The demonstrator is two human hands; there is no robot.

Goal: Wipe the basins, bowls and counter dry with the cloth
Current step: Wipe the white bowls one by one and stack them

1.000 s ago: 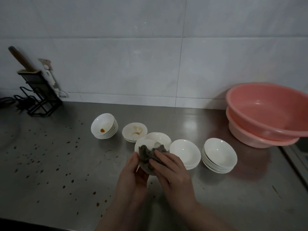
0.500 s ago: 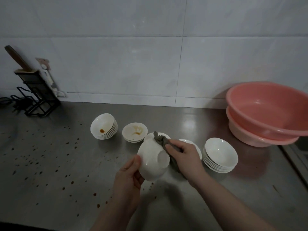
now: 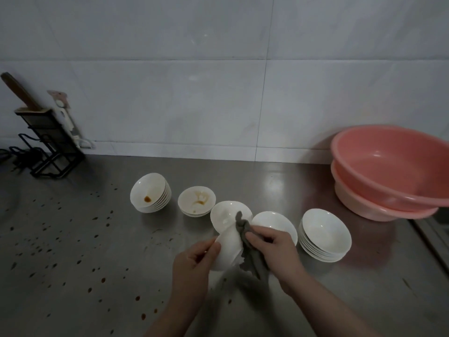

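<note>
My left hand (image 3: 192, 263) holds a white bowl (image 3: 228, 249) tipped on its side above the steel counter (image 3: 73, 263). My right hand (image 3: 277, 251) grips a grey cloth (image 3: 247, 242) and presses it against the outside of that bowl. Behind it sit a single white bowl (image 3: 224, 214), another white bowl (image 3: 277, 223) and a stack of clean white bowls (image 3: 324, 234). Further left are a stained stack (image 3: 150, 192) and a stained pair (image 3: 196, 200). Two nested pink basins (image 3: 391, 171) stand at the right.
Brown droplets (image 3: 60, 239) speckle the counter on the left and in front. A black knife rack (image 3: 46, 139) with a wooden-handled knife stands at the back left against the tiled wall. A sink edge (image 3: 435, 237) shows at the far right.
A second ago the cloth was inside the bowl; the bowl has since been turned over and the cloth now rubs its outer side, moving down toward me.
</note>
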